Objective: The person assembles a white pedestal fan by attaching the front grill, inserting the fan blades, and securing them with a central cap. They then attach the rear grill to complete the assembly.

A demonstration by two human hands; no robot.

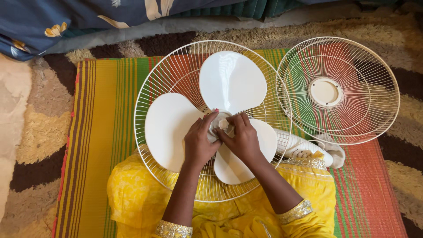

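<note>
I see both hands meeting at the middle of the frame, on the hub (223,124) of a white three-bladed fan blade (211,114). My left hand (199,142) comes up from the lower centre with its fingers curled against the left side of the hub — its grip is closed on the hub. My right hand (241,137) sits just beside it on the right, thumb and fingertips pinched around the small knob at the hub's centre, so that grip is closed there too.

The fan blade lies flat inside a round white wire guard (152,88), which fills the centre of the frame and rests partly on my lap, over the yellow clothing (132,198) at the bottom. A second wire guard (379,101) with a solid round centre plate lies to the upper right, just beside the first — I cannot tell whether their rims touch. Below it, at right of centre, part of the white fan body (299,147) pokes out from under the first guard.

Everything sits on a striped woven mat (101,132) of green, yellow and red, laid over a shaggy brown-and-cream rug (35,128). A dark blue patterned cloth (66,17) fills the upper left corner.
</note>
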